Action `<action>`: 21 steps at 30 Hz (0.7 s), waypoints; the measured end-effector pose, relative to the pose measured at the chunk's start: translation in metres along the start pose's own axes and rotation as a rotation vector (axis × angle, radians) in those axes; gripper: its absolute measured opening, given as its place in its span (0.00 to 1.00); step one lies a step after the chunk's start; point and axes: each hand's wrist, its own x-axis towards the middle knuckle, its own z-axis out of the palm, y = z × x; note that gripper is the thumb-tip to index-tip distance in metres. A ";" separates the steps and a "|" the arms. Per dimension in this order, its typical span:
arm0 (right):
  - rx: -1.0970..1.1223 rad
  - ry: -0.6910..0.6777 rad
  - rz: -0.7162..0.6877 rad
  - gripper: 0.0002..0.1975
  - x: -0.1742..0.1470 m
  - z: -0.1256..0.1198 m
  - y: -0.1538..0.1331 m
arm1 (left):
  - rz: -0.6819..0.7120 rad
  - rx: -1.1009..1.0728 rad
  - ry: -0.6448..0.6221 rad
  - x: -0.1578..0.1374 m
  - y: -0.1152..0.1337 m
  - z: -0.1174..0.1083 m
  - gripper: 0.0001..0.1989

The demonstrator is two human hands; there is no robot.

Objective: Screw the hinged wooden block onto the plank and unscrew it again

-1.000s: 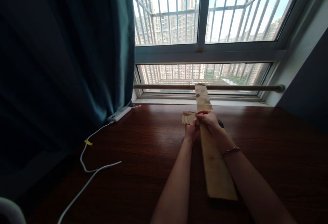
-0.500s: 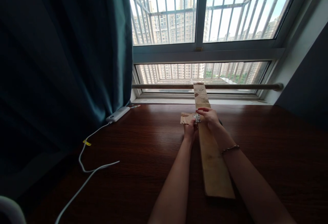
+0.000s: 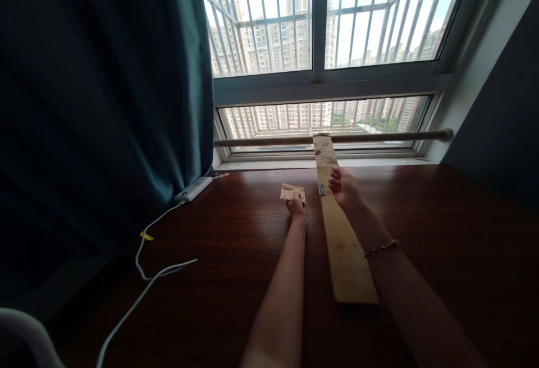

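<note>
My left hand (image 3: 296, 206) is closed on the near right part of a small pale wooden board (image 3: 290, 191), held left of a long plank and apart from it. The long wooden plank (image 3: 347, 256) runs away from me towards the window. On its left edge sits a small metal hinge (image 3: 321, 188). My right hand (image 3: 344, 187) is over the plank, just right of the hinge. Its fingers are pinched together, and a thin, light thing seems to stick out from the fingertips, too small to name.
The plank's far end meets a horizontal rail (image 3: 379, 137) before the barred window. A white power strip (image 3: 193, 189) lies by the blue curtain (image 3: 181, 104), its white cable (image 3: 141, 256) looping over the brown tabletop (image 3: 236, 244). A white curved object (image 3: 25, 329) shows at lower left.
My left hand has drawn the small board leftwards, away from the hinge and plank. The right hand's fingers have curled in and lifted slightly off the hinge area. The view has shifted a little.
</note>
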 end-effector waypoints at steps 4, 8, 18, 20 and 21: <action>0.060 -0.116 0.112 0.15 -0.058 0.021 0.020 | 0.106 0.142 0.100 0.020 0.016 -0.039 0.11; 0.013 -0.099 0.207 0.20 -0.106 0.021 0.062 | 0.309 0.320 0.218 0.043 0.043 -0.104 0.35; -0.201 -0.072 0.156 0.20 -0.137 -0.004 0.133 | 0.539 1.324 0.319 0.039 0.057 -0.161 0.25; -0.207 -0.091 0.149 0.19 -0.136 -0.004 0.134 | 0.623 1.455 0.283 0.036 0.054 -0.158 0.24; -0.204 -0.090 0.143 0.19 -0.135 -0.005 0.134 | 0.644 1.491 0.227 0.035 0.053 -0.157 0.23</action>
